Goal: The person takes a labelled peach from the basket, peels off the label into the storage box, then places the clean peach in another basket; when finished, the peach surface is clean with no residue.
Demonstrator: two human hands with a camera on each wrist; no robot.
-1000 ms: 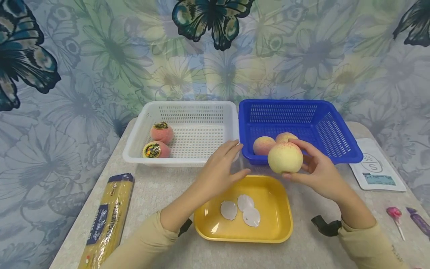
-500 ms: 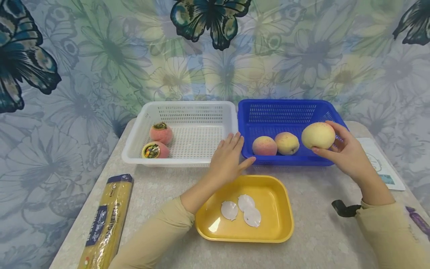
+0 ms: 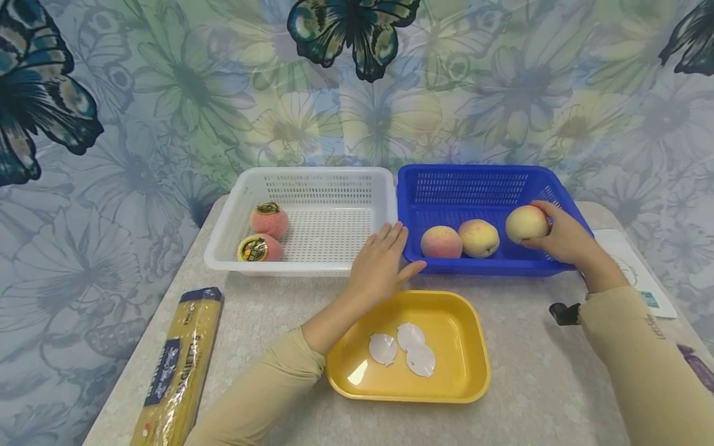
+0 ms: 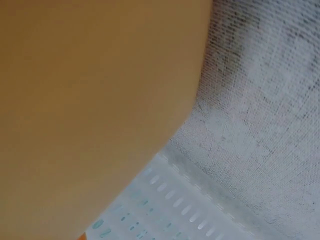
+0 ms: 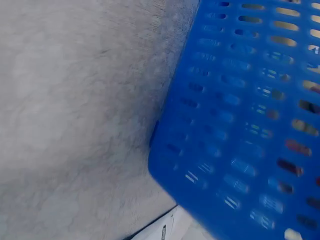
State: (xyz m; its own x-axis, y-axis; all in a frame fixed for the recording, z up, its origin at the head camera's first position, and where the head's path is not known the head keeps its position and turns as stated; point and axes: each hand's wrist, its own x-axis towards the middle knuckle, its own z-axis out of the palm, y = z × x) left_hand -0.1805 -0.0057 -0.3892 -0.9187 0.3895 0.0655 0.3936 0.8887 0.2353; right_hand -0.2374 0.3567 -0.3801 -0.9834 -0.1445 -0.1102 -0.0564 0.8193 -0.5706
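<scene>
My right hand (image 3: 565, 237) grips a pale yellow peach (image 3: 526, 224) at the right end of the blue basket (image 3: 465, 266), low inside its rim. Two more peaches, a pinkish one (image 3: 441, 242) and a yellow one (image 3: 479, 238), lie side by side at the basket's front left. With fingers straight, my left hand (image 3: 379, 263) rests at the front right corner of the white basket (image 3: 301, 267). Two pink peaches, one with a dark label (image 3: 269, 220) and one with a round yellow-black label (image 3: 260, 248), sit at that basket's left end.
A yellow tray (image 3: 468, 371) with several white round stickers (image 3: 420, 360) stands in front. A spaghetti pack (image 3: 184, 365) lies at left. Right of the blue basket are a white packet (image 3: 664, 302), partly behind the arm, and a purple-wrapped candy (image 3: 696, 367).
The right hand has carried the peach rightward from the basket's front and lowered it into the right end. The left hand has shifted slightly onto the white basket's corner, fingers straighter.
</scene>
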